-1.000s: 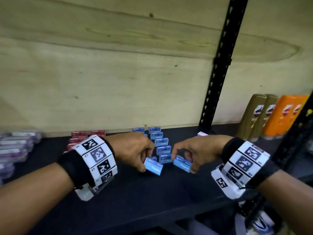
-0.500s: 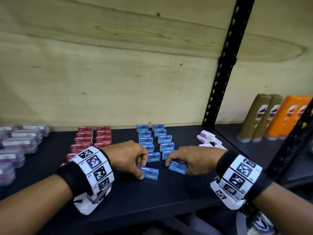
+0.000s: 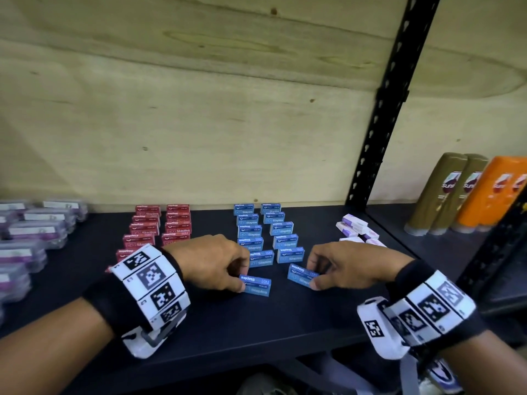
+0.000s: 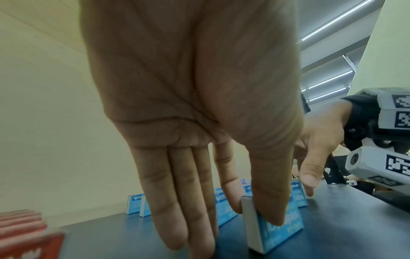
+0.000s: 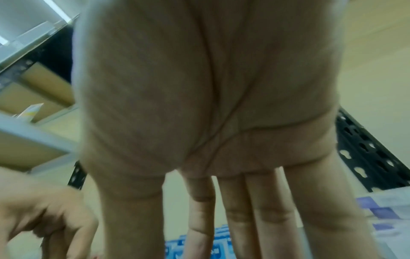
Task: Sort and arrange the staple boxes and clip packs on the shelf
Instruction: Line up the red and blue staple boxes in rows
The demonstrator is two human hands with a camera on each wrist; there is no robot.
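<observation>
Both blue staple boxes have come down onto the shelf (image 3: 285, 332) since a second ago: left hand (image 3: 211, 260) pinches one box (image 3: 255, 285), lower centre; right hand (image 3: 348, 266) pinches the other (image 3: 301, 275). Best square each behind its blue column (image 3: 251, 232) before letting go.

Plywood back wall (image 3: 199, 124), black slotted upright (image 3: 382, 109).
</observation>
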